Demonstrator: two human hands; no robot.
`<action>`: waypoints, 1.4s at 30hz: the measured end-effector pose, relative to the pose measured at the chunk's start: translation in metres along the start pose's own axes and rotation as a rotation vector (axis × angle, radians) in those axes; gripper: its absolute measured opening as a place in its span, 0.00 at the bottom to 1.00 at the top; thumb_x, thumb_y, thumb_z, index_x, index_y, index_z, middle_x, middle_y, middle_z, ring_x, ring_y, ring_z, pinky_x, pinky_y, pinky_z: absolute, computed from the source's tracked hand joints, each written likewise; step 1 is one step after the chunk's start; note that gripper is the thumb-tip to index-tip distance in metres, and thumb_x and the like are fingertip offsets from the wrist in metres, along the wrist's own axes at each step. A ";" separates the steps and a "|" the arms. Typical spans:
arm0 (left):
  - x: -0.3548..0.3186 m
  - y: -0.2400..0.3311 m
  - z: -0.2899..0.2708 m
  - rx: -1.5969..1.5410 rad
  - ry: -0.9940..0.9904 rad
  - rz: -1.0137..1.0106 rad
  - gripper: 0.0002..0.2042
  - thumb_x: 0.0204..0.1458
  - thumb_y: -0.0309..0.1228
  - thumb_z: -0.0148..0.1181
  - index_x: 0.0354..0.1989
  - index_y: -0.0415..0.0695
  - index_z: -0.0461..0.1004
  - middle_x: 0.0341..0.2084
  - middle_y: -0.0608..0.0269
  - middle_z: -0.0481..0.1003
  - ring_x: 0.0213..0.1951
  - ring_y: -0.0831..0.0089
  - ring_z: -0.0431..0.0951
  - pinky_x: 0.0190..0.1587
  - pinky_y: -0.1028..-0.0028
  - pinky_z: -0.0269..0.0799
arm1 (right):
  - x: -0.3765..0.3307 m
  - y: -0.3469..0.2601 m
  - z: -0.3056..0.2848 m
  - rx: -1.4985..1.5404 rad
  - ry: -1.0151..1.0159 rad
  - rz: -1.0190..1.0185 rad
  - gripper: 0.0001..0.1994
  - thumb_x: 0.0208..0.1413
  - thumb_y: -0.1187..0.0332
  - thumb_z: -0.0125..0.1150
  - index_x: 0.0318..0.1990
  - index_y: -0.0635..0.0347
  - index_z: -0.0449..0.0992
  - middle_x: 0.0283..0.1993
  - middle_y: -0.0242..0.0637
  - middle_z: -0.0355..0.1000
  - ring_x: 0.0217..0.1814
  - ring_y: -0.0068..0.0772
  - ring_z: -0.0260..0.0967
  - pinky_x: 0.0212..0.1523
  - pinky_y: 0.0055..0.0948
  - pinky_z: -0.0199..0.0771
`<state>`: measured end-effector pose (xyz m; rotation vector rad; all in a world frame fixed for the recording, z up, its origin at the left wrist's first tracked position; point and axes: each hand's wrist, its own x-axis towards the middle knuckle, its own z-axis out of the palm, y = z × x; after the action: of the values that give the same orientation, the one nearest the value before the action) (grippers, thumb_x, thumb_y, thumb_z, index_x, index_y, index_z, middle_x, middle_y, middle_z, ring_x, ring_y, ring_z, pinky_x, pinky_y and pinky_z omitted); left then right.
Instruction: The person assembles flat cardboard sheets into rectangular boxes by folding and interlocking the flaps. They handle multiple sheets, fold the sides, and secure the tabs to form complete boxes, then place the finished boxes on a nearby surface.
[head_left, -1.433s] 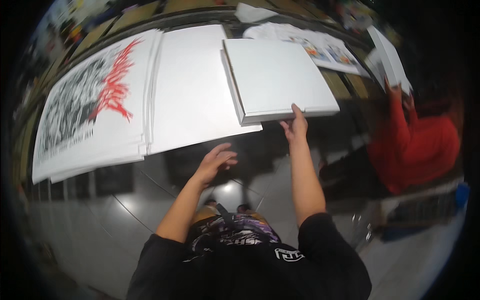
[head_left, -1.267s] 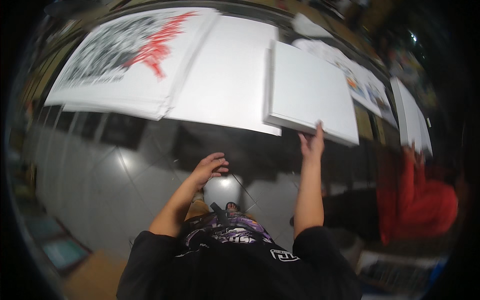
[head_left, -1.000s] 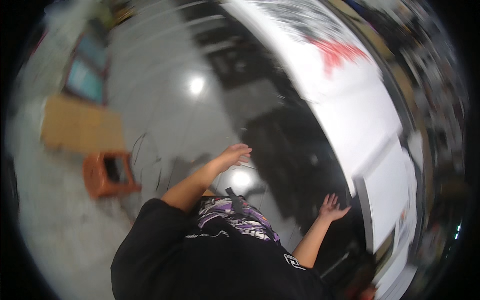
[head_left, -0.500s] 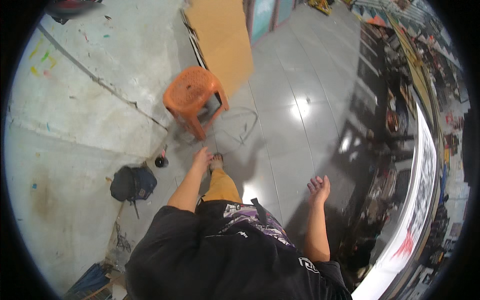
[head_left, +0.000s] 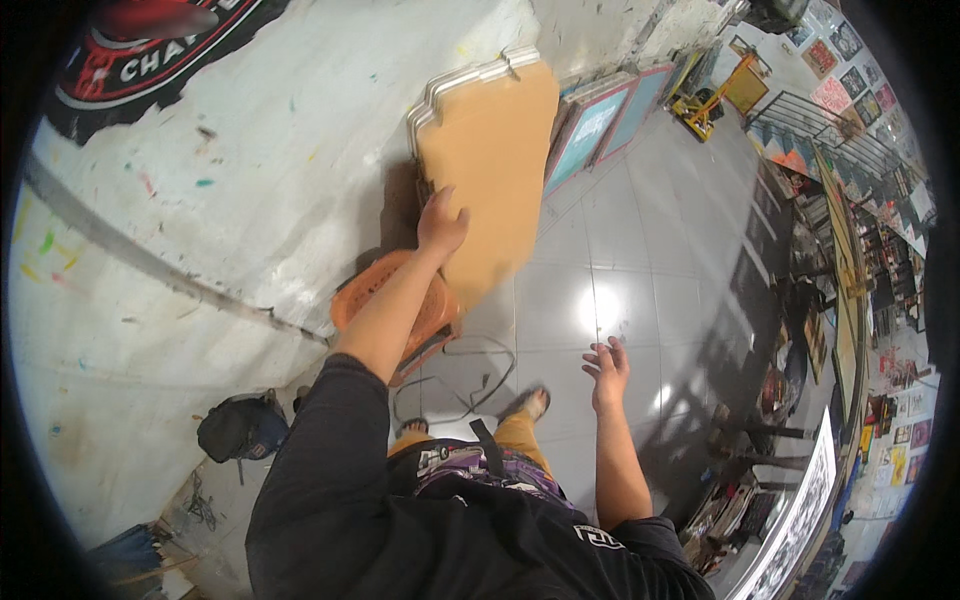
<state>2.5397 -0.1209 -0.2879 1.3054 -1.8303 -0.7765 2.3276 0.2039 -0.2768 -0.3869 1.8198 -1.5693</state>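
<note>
My left hand (head_left: 442,230) reaches forward over an orange plastic stool (head_left: 432,312), its thumb spread from the fingers. It is at the lower left edge of a tall tan board (head_left: 490,165); whether it touches the board I cannot tell. That board fronts a stack of pale-edged panels (head_left: 470,76) leaning against the wall. My forearm covers part of the stool's seat. My right hand (head_left: 608,375) hangs over the grey tiled floor (head_left: 560,300) with fingers apart and nothing in it.
A loop of dark cable (head_left: 470,395) lies on the floor by my feet. Framed screens (head_left: 600,125) lean beyond the boards. A dark backpack (head_left: 243,427) rests at the wall's left. A long cluttered table (head_left: 845,330) runs along the right, and a yellow stand (head_left: 697,118) is far ahead.
I have moved closer to the stool and boards. My left hand has gone from low beside my leg up to the tan board's edge. My right hand stays raised and empty.
</note>
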 end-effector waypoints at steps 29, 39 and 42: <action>0.055 0.136 0.077 0.310 -0.138 0.122 0.14 0.45 0.21 0.52 0.41 0.45 0.75 0.28 0.52 0.76 0.32 0.56 0.77 0.33 0.63 0.72 | 0.432 -0.156 0.044 -0.307 -0.297 -0.160 0.22 0.49 0.70 0.59 0.52 0.68 0.66 0.42 0.41 0.71 0.34 0.27 0.70 0.34 0.25 0.69; 0.109 0.223 0.053 -0.150 -0.356 0.219 0.10 0.48 0.19 0.57 0.40 0.38 0.75 0.26 0.57 0.76 0.30 0.76 0.75 0.34 0.77 0.69 | 0.421 -0.152 -0.055 -0.491 0.007 -0.399 0.33 0.38 0.66 0.70 0.55 0.62 0.65 0.52 0.48 0.66 0.52 0.40 0.66 0.50 0.34 0.68; 0.148 0.252 0.064 -0.206 -0.411 0.245 0.11 0.48 0.19 0.57 0.41 0.37 0.75 0.29 0.61 0.77 0.33 0.77 0.75 0.37 0.78 0.70 | 0.413 -0.177 -0.097 -0.296 -0.065 -0.293 0.29 0.36 0.70 0.70 0.51 0.62 0.69 0.50 0.45 0.69 0.49 0.37 0.68 0.51 0.32 0.66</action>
<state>2.3291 -0.1837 -0.0847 0.8115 -2.1114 -1.1234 1.9302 -0.0227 -0.2321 -0.8657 2.0180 -1.4520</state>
